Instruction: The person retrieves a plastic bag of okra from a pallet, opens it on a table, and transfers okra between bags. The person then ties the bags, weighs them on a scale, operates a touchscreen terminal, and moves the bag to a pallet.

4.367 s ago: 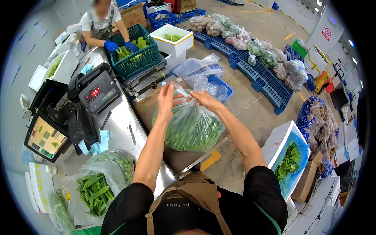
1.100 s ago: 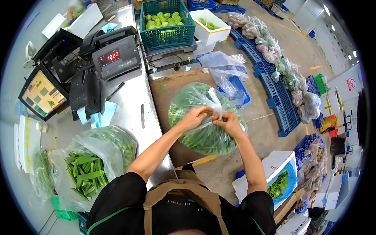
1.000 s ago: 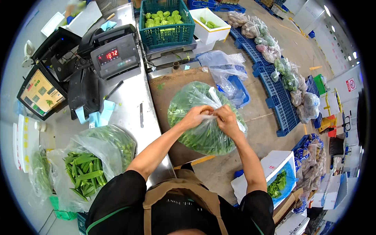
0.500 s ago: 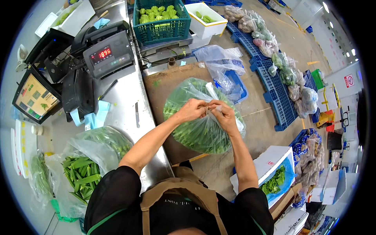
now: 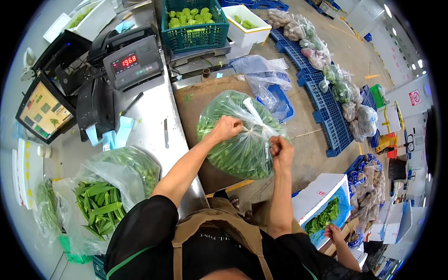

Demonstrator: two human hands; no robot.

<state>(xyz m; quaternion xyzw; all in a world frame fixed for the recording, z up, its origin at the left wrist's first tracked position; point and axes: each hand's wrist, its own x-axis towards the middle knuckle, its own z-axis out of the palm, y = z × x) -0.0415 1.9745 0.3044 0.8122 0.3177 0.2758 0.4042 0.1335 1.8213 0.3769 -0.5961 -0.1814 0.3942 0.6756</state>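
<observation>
A large clear plastic bag full of green pods point(image 5: 238, 156) rests on the brown board point(image 5: 184, 100), its neck gathered and knotted near the middle. My left hand point(image 5: 228, 128) is closed on plastic just left of the knot. At the bag's right side my right hand point(image 5: 281, 149) has its fingers curled together; what they hold, if anything, is too small to make out. An open bag of okra point(image 5: 100, 210) lies at the lower left. Red digits show on the scale display point(image 5: 125, 61).
Another person's hand point(image 5: 333, 233) reaches beside the white box of leafy greens point(image 5: 322, 193) at the lower right. A green crate point(image 5: 193, 37), a knife point(image 5: 166, 133), a touchscreen point(image 5: 46, 109) and a blue pallet point(image 5: 331, 123) surround the work spot.
My hands have moved apart from the knot, the right one farther right. Another person's arm and foot have appeared at the lower right and below the board. The scale reading has changed.
</observation>
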